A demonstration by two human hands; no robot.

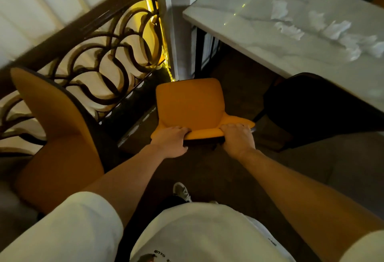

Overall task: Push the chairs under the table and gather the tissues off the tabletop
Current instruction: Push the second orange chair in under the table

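The yellow chair [190, 106] at 6 o'clock is gripped at its back by the left hand [171, 141] and right hand [236, 139]. It is not yet pushed under the table [239, 12]. The tissues [324, 31] at 2 o'clock are not yet gathered.

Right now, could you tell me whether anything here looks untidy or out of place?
Yes. Crumpled white tissues lie scattered over the marble table. The orange chair both hands grip, left hand and right hand, stands clear of the table, and a second orange chair sits by the railing.
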